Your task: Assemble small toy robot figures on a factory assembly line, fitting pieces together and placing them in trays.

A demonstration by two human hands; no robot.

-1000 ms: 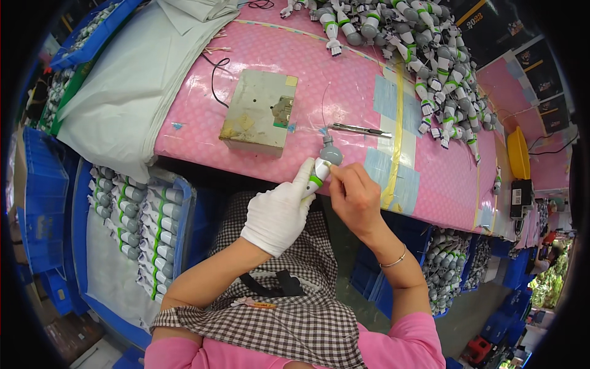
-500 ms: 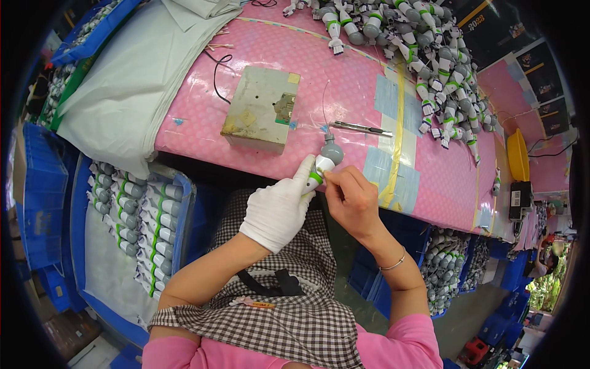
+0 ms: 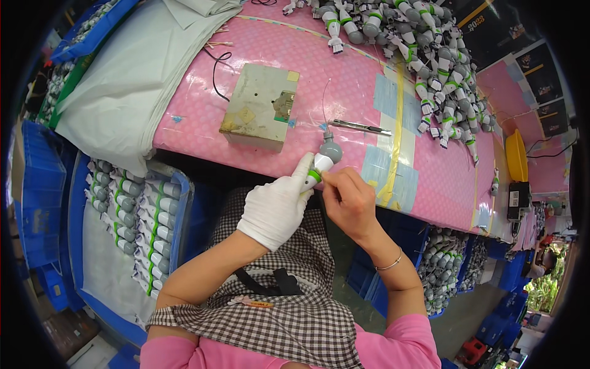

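My left hand, in a white glove, grips a toy figure part with a grey ball, a white body and a green band. The part is tilted at the front edge of the pink table, its grey end pointing away from me. A thin wire runs up beyond that end. My bare right hand is closed at the part's right side, thumb and finger pinched near the green band. Whatever lies in that pinch is too small to make out. Just past the part lies a utility knife.
A grey metal box with a black cord stands left of the knife. Many similar parts are heaped at the back right. At left, a blue crate holds rows of parts. White sheets cover the table's left end. A yellow basin stands far right.
The view has shifted very slightly. Both hands stay on the toy figure part in almost the same position, with no other visible change.
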